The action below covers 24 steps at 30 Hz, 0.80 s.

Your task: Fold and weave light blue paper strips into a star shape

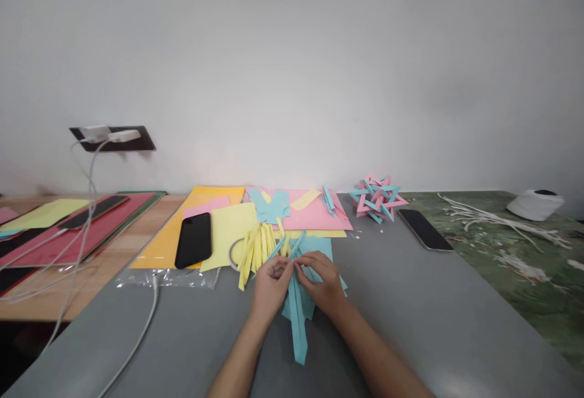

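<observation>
Both hands pinch the upper part of a folded blue paper strip (297, 325), which has a crease down its length and points toward me. My left hand (272, 282) grips its left side, fingers curled. From the right, my right hand (323, 279) holds it between thumb and fingertips, close to the left hand. Under the hands lie blue paper sheets (323, 246), partly hidden. Just beyond my left hand is a bunch of folded yellow paper strips (258, 246). The ring of a round handle (233, 255) shows beside them.
A black phone (193, 241) lies on orange and yellow paper at left, another phone (425, 230) at right. A pink-and-blue paper star model (378, 197) stands near the wall. A white cable (141, 334) crosses the grey table (410, 325) at left. Pink paper (314, 212) lies at the back.
</observation>
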Available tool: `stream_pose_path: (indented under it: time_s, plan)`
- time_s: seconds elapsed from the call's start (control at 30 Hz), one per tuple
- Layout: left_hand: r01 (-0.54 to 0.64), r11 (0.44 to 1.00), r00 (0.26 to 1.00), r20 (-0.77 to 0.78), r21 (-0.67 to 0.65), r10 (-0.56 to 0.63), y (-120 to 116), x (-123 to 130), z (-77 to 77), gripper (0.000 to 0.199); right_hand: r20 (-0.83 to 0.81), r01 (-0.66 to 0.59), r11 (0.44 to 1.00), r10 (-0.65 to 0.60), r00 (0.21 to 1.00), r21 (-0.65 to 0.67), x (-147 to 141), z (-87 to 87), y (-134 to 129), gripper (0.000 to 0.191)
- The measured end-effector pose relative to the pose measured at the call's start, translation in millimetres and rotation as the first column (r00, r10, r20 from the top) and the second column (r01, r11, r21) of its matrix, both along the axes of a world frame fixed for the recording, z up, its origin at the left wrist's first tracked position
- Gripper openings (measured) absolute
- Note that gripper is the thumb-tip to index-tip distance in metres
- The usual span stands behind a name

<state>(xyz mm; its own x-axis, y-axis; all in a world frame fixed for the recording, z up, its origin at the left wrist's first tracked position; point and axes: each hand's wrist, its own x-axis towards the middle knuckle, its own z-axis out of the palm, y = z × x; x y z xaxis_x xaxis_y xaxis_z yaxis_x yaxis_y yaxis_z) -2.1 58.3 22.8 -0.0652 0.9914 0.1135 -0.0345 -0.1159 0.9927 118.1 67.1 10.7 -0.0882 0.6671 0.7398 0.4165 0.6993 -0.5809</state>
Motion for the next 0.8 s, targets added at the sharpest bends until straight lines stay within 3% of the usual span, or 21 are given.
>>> stream_pose_path:
  time_s: [0.53,0.8]
  plan:
    - [0.038,0.998,0.998,-0.047,0.052,-0.035,-1,-2,2.3,0.012,0.099,-0.054,0.995,0.046,0.994,0.084,4,0.5,3,0.017]
    - [0.067,0.997,0.997,-0.044,0.028,-0.066,-3,-3,7.2,0.016,0.034,-0.109,0.994,0.110,0.993,-0.019,4,3.9,0,0.017]
